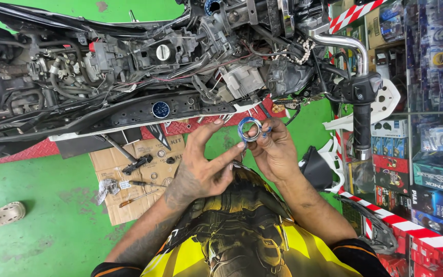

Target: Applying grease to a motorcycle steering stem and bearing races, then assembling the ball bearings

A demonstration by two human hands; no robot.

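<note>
1. The right hand [275, 151] pinches a round bearing ring [250, 129] between thumb and fingertips, its fingers curled closed around the ring's right rim. The ring is bright polished metal on its inner race, smeared or coated with blue around the outer edge.
2. The left hand [206, 164] is mostly open, fingers spread and lightly bent; its fingertips meet the ring's left and lower rim, so the ring is held in the air between both hands, above the green floor [52, 225] and just below the motorcycle [129, 66].
3. The motorcycle lies stripped of its panels: a dark tangle of rubber hoses, thin wires, cast grey metal housings and a black frame rail with a round blue cap in it.
4. At the upper right, a curved chrome handlebar [342, 43] ends in a black ribbed rubber grip [362, 125].
5. A flat sheet of brown cardboard [134, 179] lies on the floor near the left forearm, its upper edge tucked under the motorcycle. On it rest small dark washers and rings, a black bracket and slim screwdrivers, with a crumpled scrap at its left edge.
6. The floor is glossy painted green, scuffed; a red chequer-plate strip runs beneath the motorcycle.
7. Glass shelves [437, 102] of boxed parts fill the right side.
8. A sandalled foot [1, 215] of another person shows at the left edge.
</note>
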